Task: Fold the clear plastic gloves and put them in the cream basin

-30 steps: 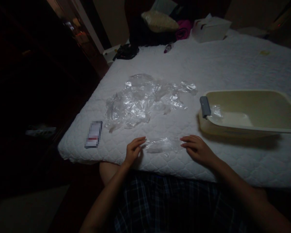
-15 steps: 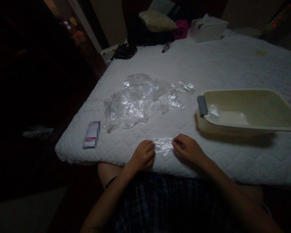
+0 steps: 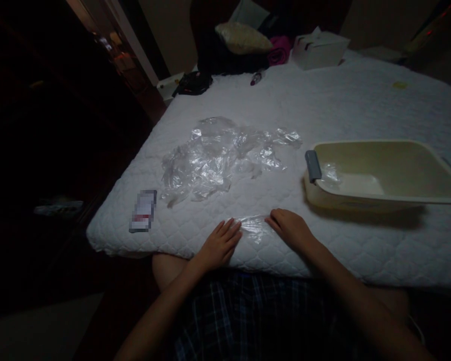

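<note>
A small clear plastic bag (image 3: 254, 226) lies on the white quilted mattress (image 3: 346, 240) near its front edge, between my hands. My left hand (image 3: 221, 241) rests flat on the bag's left end, fingers stretched out. At the right end, my right hand (image 3: 288, 225) has its fingers closed on the bag's edge. Beyond them spreads a crumpled heap of clear plastic bags (image 3: 214, 160). A cream plastic tub (image 3: 376, 196) with a grey handle stands to the right, with a bit of clear plastic (image 3: 330, 174) inside its left end.
A phone-like flat object (image 3: 143, 210), blurred out, lies at the left edge. Farther back are a small bottle (image 3: 256, 77), a black bag (image 3: 193, 82), a white box (image 3: 319, 50), a pillow (image 3: 244, 38) and a rolled pink cloth (image 3: 279, 50).
My left hand has opened from a pinch and flattened, fingers spread, over the bag's end. The bag lies flatter and a little wider. My right hand has barely shifted.
</note>
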`<state>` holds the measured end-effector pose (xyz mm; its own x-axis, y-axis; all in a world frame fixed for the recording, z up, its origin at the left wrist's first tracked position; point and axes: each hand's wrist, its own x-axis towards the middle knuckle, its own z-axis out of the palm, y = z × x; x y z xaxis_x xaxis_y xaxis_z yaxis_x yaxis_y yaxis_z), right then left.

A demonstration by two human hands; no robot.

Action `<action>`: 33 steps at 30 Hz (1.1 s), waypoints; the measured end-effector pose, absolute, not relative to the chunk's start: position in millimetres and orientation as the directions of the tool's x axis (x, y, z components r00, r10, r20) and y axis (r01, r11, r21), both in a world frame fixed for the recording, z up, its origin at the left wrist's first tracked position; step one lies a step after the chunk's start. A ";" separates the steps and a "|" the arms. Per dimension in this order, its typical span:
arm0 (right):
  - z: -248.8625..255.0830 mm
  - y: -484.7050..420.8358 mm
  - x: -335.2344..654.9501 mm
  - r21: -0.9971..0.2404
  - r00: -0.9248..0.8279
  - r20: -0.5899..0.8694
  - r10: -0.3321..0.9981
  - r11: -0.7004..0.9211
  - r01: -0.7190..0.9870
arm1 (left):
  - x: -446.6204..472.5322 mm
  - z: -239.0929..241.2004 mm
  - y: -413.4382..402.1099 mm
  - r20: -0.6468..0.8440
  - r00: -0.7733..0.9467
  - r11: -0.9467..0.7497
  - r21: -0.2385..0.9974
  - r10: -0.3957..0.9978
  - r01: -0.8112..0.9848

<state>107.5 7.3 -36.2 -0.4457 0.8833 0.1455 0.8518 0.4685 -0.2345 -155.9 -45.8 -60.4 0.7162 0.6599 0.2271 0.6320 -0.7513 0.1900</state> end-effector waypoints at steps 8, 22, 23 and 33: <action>-17.4 -12.3 106.9 -0.392 -0.421 0.299 0.857 0.512 0.764 | -159.3 -60.7 -46.7 0.315 0.668 -0.739 0.278 0.674 0.614; -35.3 -26.5 83.7 -0.136 -0.638 0.254 0.727 0.680 0.720 | -160.3 -56.5 -49.1 0.413 0.529 -0.661 0.313 0.741 0.682; -36.1 -23.0 85.3 -0.143 -0.629 0.263 0.731 0.674 0.724 | -158.2 -54.9 -50.5 0.406 0.536 -0.663 0.304 0.740 0.685; -35.1 28.6 88.4 -0.364 -0.544 0.336 0.769 0.638 0.678 | -112.8 -43.9 -69.0 0.402 0.609 -0.722 0.256 0.684 0.643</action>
